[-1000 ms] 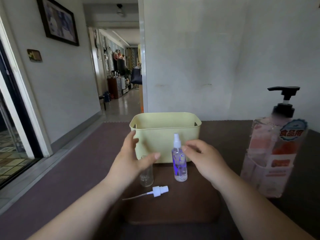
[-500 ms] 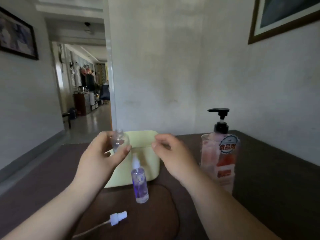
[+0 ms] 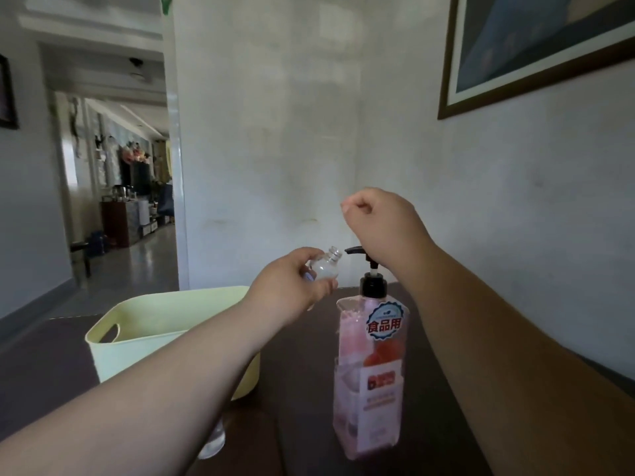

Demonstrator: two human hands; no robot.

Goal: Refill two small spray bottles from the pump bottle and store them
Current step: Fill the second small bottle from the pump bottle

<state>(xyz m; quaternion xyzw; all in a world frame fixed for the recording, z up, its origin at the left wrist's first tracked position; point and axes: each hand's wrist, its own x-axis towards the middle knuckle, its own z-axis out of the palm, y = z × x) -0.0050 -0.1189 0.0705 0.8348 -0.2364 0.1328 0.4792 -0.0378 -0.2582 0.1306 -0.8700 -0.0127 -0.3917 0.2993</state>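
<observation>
Gripping uncapped spray bottle (image 3: 324,268) — left hand (image 3: 292,290) fingers pinching it, right hand (image 3: 385,225) fisted over pump bottle (image 3: 369,372) labelled 食品用

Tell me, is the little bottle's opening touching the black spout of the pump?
Apart. The head view shows pale wall between the little bottle neck, held in the left hand, and the tip of the black spout.

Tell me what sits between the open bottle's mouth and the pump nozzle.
Nothing visible. The left hand holds the uncapped spray bottle with its mouth just left of the pump bottle's nozzle, open air between them.
</observation>
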